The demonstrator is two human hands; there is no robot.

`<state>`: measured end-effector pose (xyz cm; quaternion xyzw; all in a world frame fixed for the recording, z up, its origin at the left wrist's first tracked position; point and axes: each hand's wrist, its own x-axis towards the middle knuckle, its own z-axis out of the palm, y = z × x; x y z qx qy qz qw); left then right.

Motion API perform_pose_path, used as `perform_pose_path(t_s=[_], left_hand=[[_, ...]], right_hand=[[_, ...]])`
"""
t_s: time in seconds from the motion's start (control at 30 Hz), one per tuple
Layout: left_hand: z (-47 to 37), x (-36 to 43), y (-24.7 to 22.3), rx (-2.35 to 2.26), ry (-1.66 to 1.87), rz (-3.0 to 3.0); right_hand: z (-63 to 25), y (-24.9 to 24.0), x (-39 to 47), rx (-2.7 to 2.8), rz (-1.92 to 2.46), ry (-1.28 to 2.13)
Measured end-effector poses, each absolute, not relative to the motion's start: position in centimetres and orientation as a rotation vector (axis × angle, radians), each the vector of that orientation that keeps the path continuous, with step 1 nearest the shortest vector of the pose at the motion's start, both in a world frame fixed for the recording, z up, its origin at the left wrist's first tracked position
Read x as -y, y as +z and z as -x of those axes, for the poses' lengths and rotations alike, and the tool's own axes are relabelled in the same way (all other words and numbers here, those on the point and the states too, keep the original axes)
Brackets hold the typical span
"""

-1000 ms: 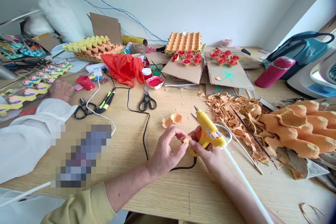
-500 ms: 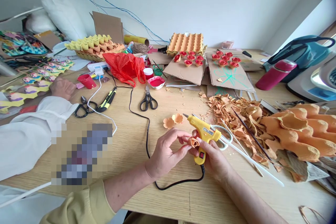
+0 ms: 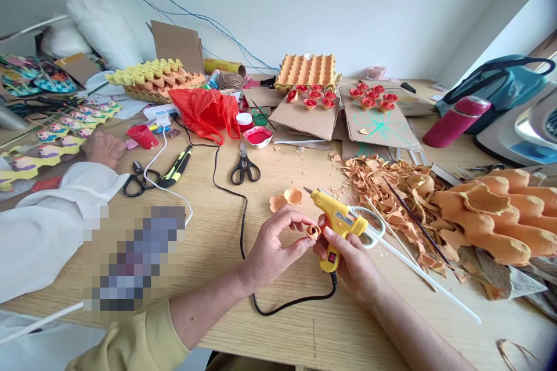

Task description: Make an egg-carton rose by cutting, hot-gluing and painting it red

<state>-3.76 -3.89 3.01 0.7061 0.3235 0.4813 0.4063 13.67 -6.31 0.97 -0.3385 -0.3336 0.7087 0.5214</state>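
Between the thumb and fingers of my left hand (image 3: 274, 249) is a small orange rosebud (image 3: 313, 232) rolled from egg-carton pulp. My right hand (image 3: 354, 261) is closed round a yellow hot glue gun (image 3: 337, 220), its nozzle aimed up and to the left. A long white glue stick (image 3: 430, 278) sticks out of the gun's rear. The right fingertips sit close beside the rosebud; I cannot tell whether they touch it. Just beyond my left hand, two orange petal cups (image 3: 285, 199) lie on the table. White-handled scissors (image 3: 373, 226) rest behind the gun.
Orange carton scraps (image 3: 383, 185) and an egg carton (image 3: 496, 214) lie right. Red-painted flowers (image 3: 372, 95) stand on cardboard at the back. Black scissors (image 3: 244, 168), a dish of red paint (image 3: 258, 137) and a utility knife (image 3: 176, 167) are further left. Another person's sleeve (image 3: 47, 226) reaches in.
My left hand has drawn the rosebud slightly left, a little away from the right fingertips, and its top has turned. The glue gun stays almost where it was.
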Motion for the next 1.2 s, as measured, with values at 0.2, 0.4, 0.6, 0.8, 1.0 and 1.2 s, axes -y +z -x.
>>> perform_pose_path(t_s=[0.2,0.4,0.6,0.8,1.0,1.2], left_hand=[[3.8,3.5,2.9,-0.818,1.103,-1.396],[5.6,1.2,3.6,-0.917,1.361,-1.180],[7.7,-1.6,4.0,-0.946,1.676,-0.908],[7.6,-1.5,3.3,-0.983,1.565,-0.976],[5.8,1.8,4.9,-0.784,0.945,-1.355],[5.0,3.6,4.4,-0.560,0.642,-1.197]], right_hand=[[-13.9,1.4,6.2,0.840,0.795,1.674],[-14.8,1.7,5.8,0.817,0.789,1.577],[-16.1,2.0,5.5,0.754,0.758,1.421],[-16.4,2.2,5.6,0.796,0.817,1.364],[-15.5,2.0,6.1,0.841,0.843,1.448],[-14.1,1.1,6.7,0.949,0.812,1.707]])
